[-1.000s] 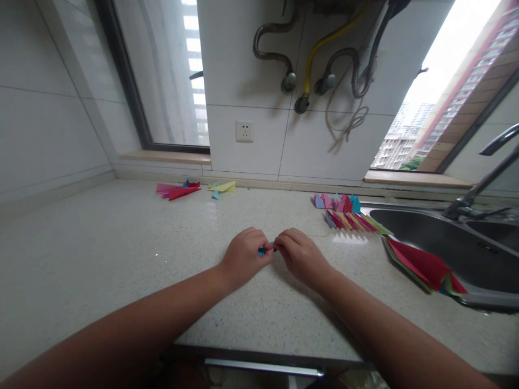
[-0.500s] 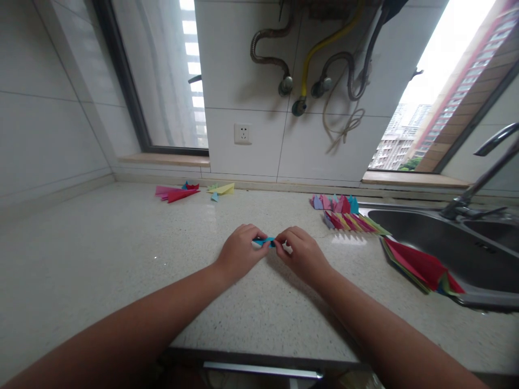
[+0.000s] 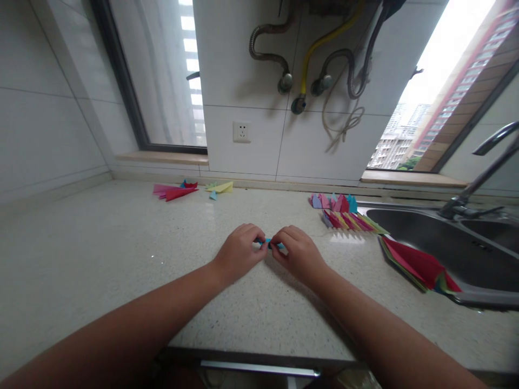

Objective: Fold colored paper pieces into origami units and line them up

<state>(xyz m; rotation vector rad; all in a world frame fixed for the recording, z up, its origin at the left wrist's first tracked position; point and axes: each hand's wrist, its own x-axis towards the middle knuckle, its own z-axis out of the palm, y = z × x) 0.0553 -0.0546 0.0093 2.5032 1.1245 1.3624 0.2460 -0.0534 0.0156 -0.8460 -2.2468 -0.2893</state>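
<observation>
A small piece of folded blue paper (image 3: 268, 244) is pinched between my two hands, above the middle of the pale speckled counter (image 3: 251, 302). My left hand (image 3: 242, 249) closes thumb and fingers on its left part. On its right part, the thumb and fingers of my right hand (image 3: 299, 251) are pressed together, almost meeting the left fingertips. Most of the paper is hidden by my fingers, so its folded shape cannot be made out.
Rows of small folded paper pieces (image 3: 351, 221) stand by the sink (image 3: 405, 221) on the right. A larger red folded paper stack (image 3: 419, 265) rests at the sink's edge. Pink and red folded papers (image 3: 174, 192) and a yellow one (image 3: 221, 187) lie at the back left.
My right fingers have shifted slightly left along the blue paper, closer to my left fingertips. A bit of blue now shows to the right, behind the right fingers.
</observation>
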